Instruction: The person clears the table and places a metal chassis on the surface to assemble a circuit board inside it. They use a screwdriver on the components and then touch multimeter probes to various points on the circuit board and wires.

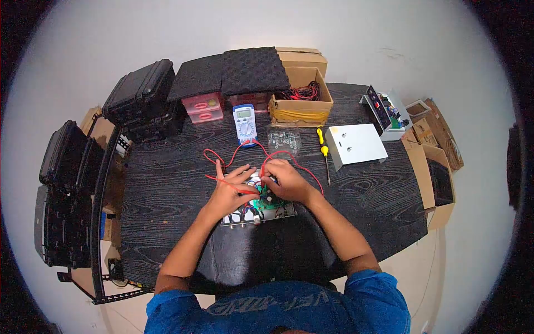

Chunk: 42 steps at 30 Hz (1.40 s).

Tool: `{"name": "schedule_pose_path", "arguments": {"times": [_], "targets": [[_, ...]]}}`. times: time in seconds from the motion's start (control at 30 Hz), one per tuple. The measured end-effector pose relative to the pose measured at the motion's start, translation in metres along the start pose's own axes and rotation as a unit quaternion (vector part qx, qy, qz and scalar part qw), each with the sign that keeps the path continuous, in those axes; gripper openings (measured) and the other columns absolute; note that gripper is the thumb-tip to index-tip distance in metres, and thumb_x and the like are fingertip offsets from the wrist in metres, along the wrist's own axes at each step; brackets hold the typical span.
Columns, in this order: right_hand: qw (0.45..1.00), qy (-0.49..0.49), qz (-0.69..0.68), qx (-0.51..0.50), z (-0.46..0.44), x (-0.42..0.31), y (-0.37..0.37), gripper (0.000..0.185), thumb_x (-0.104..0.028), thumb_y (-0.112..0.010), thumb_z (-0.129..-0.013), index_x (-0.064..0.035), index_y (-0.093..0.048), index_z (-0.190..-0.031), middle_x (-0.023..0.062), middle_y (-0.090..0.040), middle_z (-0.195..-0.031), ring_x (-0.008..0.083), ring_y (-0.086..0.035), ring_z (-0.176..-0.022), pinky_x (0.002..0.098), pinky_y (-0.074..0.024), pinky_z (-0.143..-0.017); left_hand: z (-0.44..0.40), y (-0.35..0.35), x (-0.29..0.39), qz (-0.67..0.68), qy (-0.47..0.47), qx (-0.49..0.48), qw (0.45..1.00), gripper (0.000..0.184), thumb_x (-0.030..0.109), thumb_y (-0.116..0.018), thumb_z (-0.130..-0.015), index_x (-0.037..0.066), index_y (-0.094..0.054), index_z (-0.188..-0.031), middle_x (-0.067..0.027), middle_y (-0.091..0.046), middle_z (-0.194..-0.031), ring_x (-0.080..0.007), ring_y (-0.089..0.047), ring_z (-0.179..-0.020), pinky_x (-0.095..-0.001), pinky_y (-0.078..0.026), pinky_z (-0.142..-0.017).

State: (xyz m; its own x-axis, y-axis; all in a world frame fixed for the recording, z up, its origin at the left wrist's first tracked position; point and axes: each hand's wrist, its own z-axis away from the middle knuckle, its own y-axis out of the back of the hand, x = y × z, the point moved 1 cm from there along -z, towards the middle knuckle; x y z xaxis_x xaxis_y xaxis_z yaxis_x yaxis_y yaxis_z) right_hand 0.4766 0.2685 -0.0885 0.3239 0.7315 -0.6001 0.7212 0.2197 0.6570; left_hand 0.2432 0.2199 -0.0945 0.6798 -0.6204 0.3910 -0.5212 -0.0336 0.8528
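Note:
My left hand (225,195) pinches a red test probe (232,185) over an opened electronic unit (271,214), its forefinger raised. My right hand (290,181) is closed around a second red test probe (263,171), held nearly upright with its tip down towards the green circuit board (271,202). Both fingertips are close to the board, and I cannot tell exactly what the tips touch. Red leads run from the probes to a blue and white multimeter (245,123) lying behind the unit. White parts and dark wires show inside the metal tray.
A yellow-handled screwdriver (326,158) lies by a white metal cover (356,145). Behind are a clear bag (283,141), a cardboard box (301,111) of red and black cables, pink drawers (203,108) and black cases (140,92). Another opened unit (392,114) stands at the back right.

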Motion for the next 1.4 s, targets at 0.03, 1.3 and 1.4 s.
{"name": "schedule_pose_path", "arguments": {"times": [0.03,1.3,1.4], "targets": [[1.0,0.001,-0.005,-0.003,0.0,0.001,0.0,0.013,-0.013,-0.07,-0.094,-0.0029,-0.062,-0.097,0.015,-0.065,-0.096,0.0366,-0.063,-0.1,0.0456,-0.0471,-0.092,0.0,0.0,0.0,-0.002,0.002,-0.002,1.0,0.013,0.036,-0.085,-0.082,0.027,-0.083,-0.09,-0.0041,-0.066,-0.143,-0.0275,-0.053,-0.142,-0.0828,0.001,-0.115],[0.997,-0.007,-0.019,-0.068,0.003,-0.009,-0.002,0.015,-0.024,-0.072,-0.095,-0.012,-0.07,-0.103,0.0094,-0.067,-0.115,0.0307,-0.057,-0.12,0.0577,-0.0294,-0.109,0.001,0.023,-0.005,0.113,0.016,-0.089,0.989,0.011,0.029,-0.086,-0.079,0.025,-0.084,-0.089,-0.0017,-0.054,-0.156,-0.0289,-0.041,-0.151,-0.0731,0.011,-0.119],[0.996,-0.011,-0.003,-0.087,0.003,-0.012,-0.001,0.014,-0.024,-0.073,-0.095,-0.013,-0.071,-0.104,0.011,-0.066,-0.12,0.0311,-0.054,-0.126,0.0563,-0.0282,-0.111,0.0,0.024,-0.004,0.112,0.014,-0.098,0.989,0.011,0.03,-0.085,-0.08,0.024,-0.084,-0.088,-0.0008,-0.055,-0.155,-0.029,-0.041,-0.151,-0.0727,0.01,-0.12]]}}
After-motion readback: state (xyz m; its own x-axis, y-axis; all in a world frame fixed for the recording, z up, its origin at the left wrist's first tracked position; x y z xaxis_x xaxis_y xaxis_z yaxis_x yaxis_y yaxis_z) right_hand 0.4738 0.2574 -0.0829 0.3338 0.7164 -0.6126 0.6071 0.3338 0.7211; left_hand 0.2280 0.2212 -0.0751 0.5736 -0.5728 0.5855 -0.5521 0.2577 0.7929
